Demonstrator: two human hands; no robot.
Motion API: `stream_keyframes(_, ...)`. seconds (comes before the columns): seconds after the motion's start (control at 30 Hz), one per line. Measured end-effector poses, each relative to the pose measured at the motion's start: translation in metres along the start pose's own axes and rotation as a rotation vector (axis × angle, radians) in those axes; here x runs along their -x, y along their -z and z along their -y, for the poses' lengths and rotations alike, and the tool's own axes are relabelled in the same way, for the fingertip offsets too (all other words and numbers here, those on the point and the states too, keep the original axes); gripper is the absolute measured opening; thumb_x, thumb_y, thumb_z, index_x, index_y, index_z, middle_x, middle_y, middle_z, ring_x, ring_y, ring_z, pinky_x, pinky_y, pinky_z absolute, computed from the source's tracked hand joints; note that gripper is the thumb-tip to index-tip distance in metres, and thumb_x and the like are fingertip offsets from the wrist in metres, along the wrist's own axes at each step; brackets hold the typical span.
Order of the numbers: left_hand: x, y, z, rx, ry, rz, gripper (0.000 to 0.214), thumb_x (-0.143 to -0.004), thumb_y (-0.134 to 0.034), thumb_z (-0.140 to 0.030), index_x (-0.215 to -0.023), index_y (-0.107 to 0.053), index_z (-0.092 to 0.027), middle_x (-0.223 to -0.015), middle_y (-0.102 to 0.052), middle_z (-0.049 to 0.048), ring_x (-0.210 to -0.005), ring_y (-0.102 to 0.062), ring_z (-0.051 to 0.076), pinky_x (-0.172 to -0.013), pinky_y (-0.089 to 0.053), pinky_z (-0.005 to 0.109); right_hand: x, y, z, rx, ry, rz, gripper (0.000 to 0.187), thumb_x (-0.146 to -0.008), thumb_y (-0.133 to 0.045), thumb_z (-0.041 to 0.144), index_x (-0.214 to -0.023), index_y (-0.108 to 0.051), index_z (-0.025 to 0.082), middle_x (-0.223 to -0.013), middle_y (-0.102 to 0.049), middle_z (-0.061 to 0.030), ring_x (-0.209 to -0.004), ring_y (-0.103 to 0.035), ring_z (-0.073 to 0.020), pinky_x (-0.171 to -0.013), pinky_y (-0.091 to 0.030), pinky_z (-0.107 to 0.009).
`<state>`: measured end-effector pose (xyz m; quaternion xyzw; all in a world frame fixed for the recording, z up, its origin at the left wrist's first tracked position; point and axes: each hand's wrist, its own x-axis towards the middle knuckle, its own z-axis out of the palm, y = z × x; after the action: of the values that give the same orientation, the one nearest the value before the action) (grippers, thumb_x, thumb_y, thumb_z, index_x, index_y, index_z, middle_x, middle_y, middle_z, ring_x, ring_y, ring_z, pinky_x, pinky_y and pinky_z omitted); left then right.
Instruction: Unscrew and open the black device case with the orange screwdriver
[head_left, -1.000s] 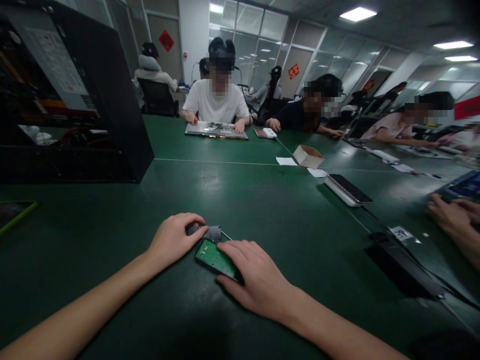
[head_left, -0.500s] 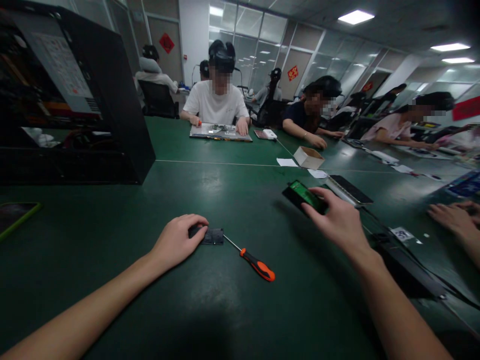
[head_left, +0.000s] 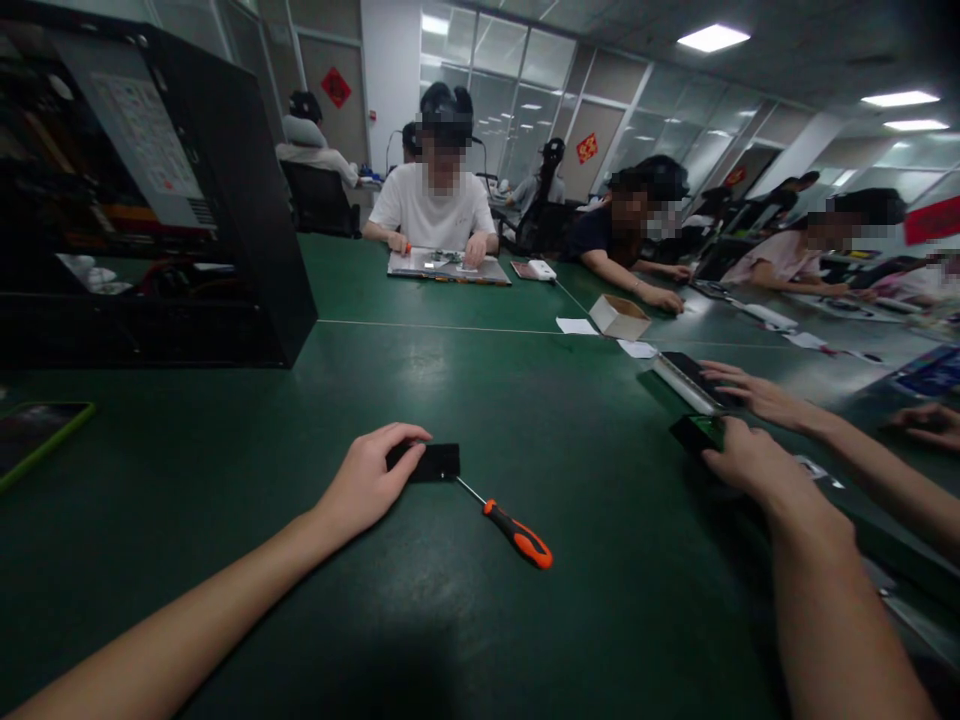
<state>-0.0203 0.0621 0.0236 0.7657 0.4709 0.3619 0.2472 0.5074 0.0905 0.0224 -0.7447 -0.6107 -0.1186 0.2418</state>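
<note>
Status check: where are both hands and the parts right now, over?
Left hand holds black part. Right hand grips green board, far right. Screwdriver lies loose beside part; co-worker's hand close by board.

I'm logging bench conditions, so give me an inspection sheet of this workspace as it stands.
Surface: dark green table mat, glossy.
Job's things: small black rectangular part; green circuit board in dark frame; orange-handled screwdriver lying beside the part.
Clutter: open cardboard box, white paper slips, green-edged phone.
Hands: left hand grips the part; right hand holds the board.
Cables: nothing seen.
Surroundings: black computer case; co-worker's hand on a flat device; seated people.
</note>
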Motion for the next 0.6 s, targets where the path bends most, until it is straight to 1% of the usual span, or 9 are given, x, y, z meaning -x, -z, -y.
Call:
stream_keyframes(0.07,0.003,-0.005,-0.004,0.069,0.047,-0.016,0.021,-0.097,-0.055,-0.03,-0.105,-0.071,-0.019,-0.103,-0.076,0.0071,-0.092,-0.073,0.024,-0.083,-0.057,0.036,0.004,0.001,0.031,0.022,0.021,0.019,0.036,-0.083,-0.065,0.043,-0.103,-0.071,0.014,-0.111,-0.067,-0.0281,-0.105,-0.067,-0.0423,-0.085,-0.05,-0.057)
stream_keyframes(0.13,0.008,-0.011,-0.009,0.154,0.091,0.014,0.023,-0.098,-0.056,-0.033,-0.108,-0.07,-0.019,-0.103,-0.075,0.0067,-0.076,-0.073,0.02,-0.069,-0.058,0.031,0.013,0.001,0.076,-0.057,0.141,0.039,0.041,-0.09,-0.058,0.041,-0.122,-0.065,0.017,-0.133,-0.061,-0.0212,-0.125,-0.058,-0.0366,-0.101,-0.048,-0.053)
stream_keyframes(0.2,0.013,-0.017,-0.016,0.232,0.123,0.082,0.024,-0.097,-0.057,-0.035,-0.112,-0.068,-0.019,-0.102,-0.074,0.0057,-0.052,-0.065,0.012,-0.056,-0.055,0.027,0.03,0.002,0.129,-0.417,0.31,0.09,0.041,-0.097,-0.053,0.042,-0.128,-0.061,0.017,-0.133,-0.062,-0.0174,-0.122,-0.061,-0.0298,-0.103,-0.049,-0.048)
stream_keyframes(0.23,0.015,-0.019,-0.019,0.241,0.108,0.098,0.023,-0.097,-0.059,-0.035,-0.111,-0.068,-0.02,-0.101,-0.074,0.0053,-0.051,-0.064,0.012,-0.056,-0.055,0.027,0.041,0.002,0.156,-0.573,0.35,0.164,0.038,-0.1,-0.05,0.042,-0.129,-0.06,0.019,-0.129,-0.064,-0.015,-0.115,-0.065,-0.0264,-0.098,-0.053,-0.045)
stream_keyframes(0.33,0.021,-0.023,-0.027,0.192,-0.017,0.095,0.017,-0.092,-0.065,-0.028,-0.107,-0.07,-0.022,-0.101,-0.075,0.0049,-0.08,-0.072,0.019,-0.077,-0.057,0.031,0.076,0.006,0.219,-0.799,0.474,0.456,0.036,-0.103,-0.049,0.039,-0.132,-0.06,0.021,-0.123,-0.068,-0.0115,-0.108,-0.067,-0.0216,-0.095,-0.054,-0.039)
stream_keyframes(0.4,0.023,-0.024,-0.03,0.185,-0.083,0.11,0.017,-0.091,-0.066,-0.024,-0.108,-0.07,-0.022,-0.102,-0.076,0.0046,-0.095,-0.071,0.022,-0.087,-0.055,0.033,0.095,0.01,0.242,-0.886,0.525,0.61,0.031,-0.103,-0.049,0.037,-0.125,-0.066,0.022,-0.119,-0.071,-0.0092,-0.106,-0.067,-0.0201,-0.094,-0.053,-0.036)
stream_keyframes(0.47,0.024,-0.024,-0.03,0.206,-0.106,0.124,0.02,-0.092,-0.066,-0.023,-0.112,-0.069,-0.023,-0.105,-0.076,0.0043,-0.097,-0.071,0.022,-0.089,-0.055,0.033,0.106,0.012,0.253,-0.954,0.53,0.725,0.031,-0.104,-0.047,0.039,-0.109,-0.071,0.021,-0.109,-0.073,-0.007,-0.098,-0.068,-0.0186,-0.089,-0.053,-0.033)
stream_keyframes(0.53,0.024,-0.024,-0.029,0.218,-0.111,0.126,0.024,-0.092,-0.066,-0.022,-0.115,-0.068,-0.023,-0.107,-0.076,0.0043,-0.099,-0.071,0.021,-0.09,-0.054,0.032,0.111,0.012,0.256,-1.028,0.479,0.84,0.04,-0.105,-0.044,0.044,-0.095,-0.072,0.018,-0.094,-0.073,-0.0053,-0.086,-0.067,-0.0172,-0.082,-0.053,-0.031)
stream_keyframes(0.6,0.025,-0.024,-0.028,0.215,-0.119,0.126,0.025,-0.093,-0.064,-0.02,-0.118,-0.067,-0.023,-0.109,-0.075,0.0043,-0.1,-0.071,0.021,-0.09,-0.054,0.032,0.114,0.01,0.256,-1.13,0.385,0.971,0.047,-0.105,-0.043,0.05,-0.091,-0.072,0.016,-0.086,-0.072,-0.005,-0.08,-0.066,-0.0169,-0.08,-0.053,-0.031)
